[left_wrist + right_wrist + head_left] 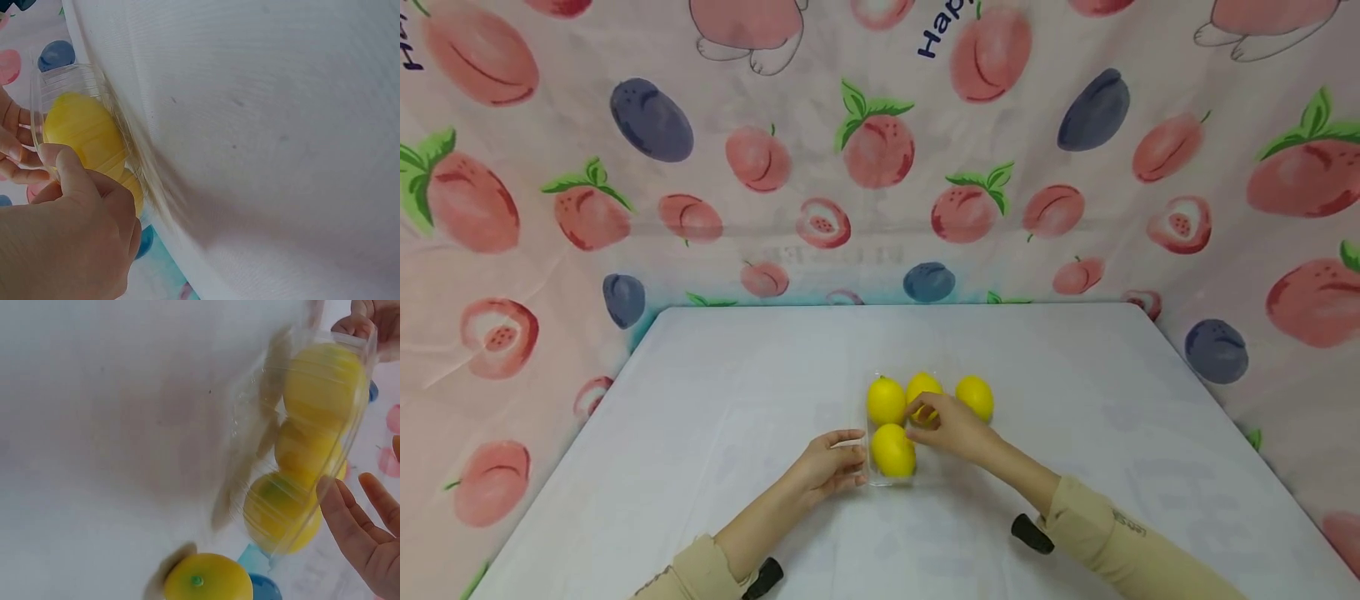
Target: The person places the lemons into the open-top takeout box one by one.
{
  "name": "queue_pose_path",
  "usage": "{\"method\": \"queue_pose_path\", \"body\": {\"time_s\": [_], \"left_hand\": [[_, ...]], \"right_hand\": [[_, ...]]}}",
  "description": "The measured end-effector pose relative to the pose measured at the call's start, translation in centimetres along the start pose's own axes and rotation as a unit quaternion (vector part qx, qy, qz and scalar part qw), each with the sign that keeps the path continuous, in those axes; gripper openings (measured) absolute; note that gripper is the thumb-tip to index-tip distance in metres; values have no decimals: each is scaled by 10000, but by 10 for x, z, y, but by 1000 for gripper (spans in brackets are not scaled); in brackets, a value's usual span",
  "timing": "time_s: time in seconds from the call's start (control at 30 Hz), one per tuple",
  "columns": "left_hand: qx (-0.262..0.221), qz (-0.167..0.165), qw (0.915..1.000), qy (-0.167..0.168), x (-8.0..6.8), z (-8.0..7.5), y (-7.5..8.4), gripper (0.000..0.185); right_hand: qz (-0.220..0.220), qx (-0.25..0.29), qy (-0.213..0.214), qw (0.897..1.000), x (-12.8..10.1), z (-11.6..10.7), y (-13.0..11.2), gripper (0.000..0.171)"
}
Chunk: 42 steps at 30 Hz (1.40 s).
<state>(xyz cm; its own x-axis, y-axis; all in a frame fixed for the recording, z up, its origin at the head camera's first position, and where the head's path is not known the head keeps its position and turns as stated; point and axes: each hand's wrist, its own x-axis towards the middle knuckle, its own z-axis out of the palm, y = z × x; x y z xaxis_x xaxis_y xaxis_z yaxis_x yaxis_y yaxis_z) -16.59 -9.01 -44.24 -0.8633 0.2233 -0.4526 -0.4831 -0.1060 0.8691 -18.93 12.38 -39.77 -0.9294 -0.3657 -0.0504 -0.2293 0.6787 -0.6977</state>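
Observation:
A clear plastic box [891, 483] on the table holds three yellow lemons: a near one [893, 451], a far left one [886, 401] and a far right one [924, 385]. My left hand [829, 468] is at the box's left side; in the left wrist view its thumb and forefinger pinch the rim. Above the box is my right hand [953, 425], its fingers apart with nothing between them. One right fingertip [326, 486] lies at the box's rim in the right wrist view. Outside the box, to its right, sits another lemon [975, 398].
The box and lemons stand on a white-covered table [760, 358]. Behind it and at both sides hangs a fruit-printed cloth [820, 275]. A black strap end [1032, 534] sticks out below the right sleeve, and another [764, 578] below the left.

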Motion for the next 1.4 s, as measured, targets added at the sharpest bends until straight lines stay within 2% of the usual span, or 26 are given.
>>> {"method": "queue_pose_path", "body": {"time_s": [0.33, 0.5, 0.67, 0.87, 1.03, 1.2, 1.4], "left_hand": [[102, -98, 9999, -26, -1, 1, 1, 42], [77, -87, 9999, -89, -1, -2, 1, 43], [70, -115, 9999, 3, -4, -5, -2, 42], [39, -154, 9999, 6, -2, -5, 2, 41], [13, -115, 9999, 7, 1, -3, 5, 40], [6, -136, 9999, -9, 2, -2, 4, 40], [-22, -113, 9999, -6, 1, -3, 2, 40]], "right_hand": [[-364, -118, 398, 9985, 1, -32, 10, 27], [-103, -137, 634, 9978, 4, -49, 16, 27], [126, -275, 725, 9969, 8, -53, 26, 27], [270, -439, 857, 9950, 15, -62, 37, 30], [463, -686, 672, 9943, 23, -69, 45, 35], [569, -933, 87, 9940, 30, -71, 52, 42], [716, -743, -309, 9942, 37, -70, 59, 44]]}}
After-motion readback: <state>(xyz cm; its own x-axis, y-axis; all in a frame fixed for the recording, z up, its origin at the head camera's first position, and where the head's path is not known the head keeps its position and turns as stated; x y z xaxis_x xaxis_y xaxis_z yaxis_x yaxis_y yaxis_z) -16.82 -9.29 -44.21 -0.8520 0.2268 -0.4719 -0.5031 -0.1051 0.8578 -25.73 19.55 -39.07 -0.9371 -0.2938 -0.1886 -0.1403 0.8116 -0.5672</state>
